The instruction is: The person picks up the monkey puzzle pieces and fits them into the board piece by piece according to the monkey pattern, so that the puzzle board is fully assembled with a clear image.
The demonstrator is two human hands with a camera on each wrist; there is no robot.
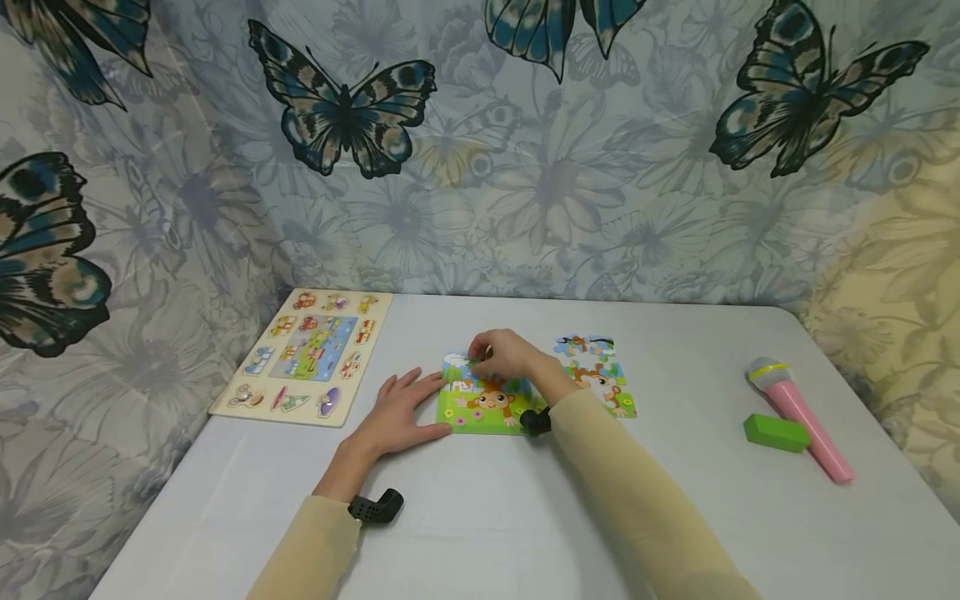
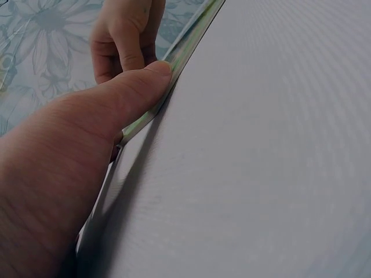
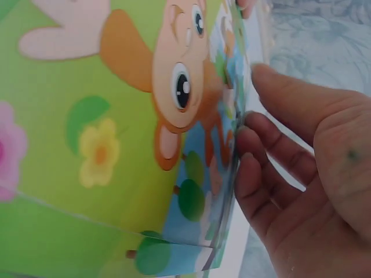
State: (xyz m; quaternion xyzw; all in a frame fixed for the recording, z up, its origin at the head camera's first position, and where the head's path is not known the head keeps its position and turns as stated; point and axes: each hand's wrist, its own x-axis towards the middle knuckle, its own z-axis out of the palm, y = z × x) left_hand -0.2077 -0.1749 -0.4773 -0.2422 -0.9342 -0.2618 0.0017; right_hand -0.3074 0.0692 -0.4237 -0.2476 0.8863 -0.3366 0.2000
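A monkey picture puzzle board (image 1: 480,417), green with flowers, lies on the white table. My left hand (image 1: 401,412) rests at its left side with fingers spread. In the left wrist view, the left thumb (image 2: 136,90) touches the board's near edge. Above the upper part of the board is my right hand (image 1: 510,354), its fingers bent down toward the picture. The right wrist view shows the right fingertips (image 3: 246,168) at the surface of the board (image 3: 98,226); whether they pinch a piece is not visible. Several picture puzzle pieces (image 1: 618,400) lie right of the board, partly behind the right forearm.
A wooden peg puzzle board (image 1: 315,408) with small pictures lies at the table's back left. On the right are a pink toy microphone (image 1: 806,417) and a green block (image 1: 776,433) beside its handle. A butterfly-patterned cloth (image 1: 525,225) hangs behind the table.
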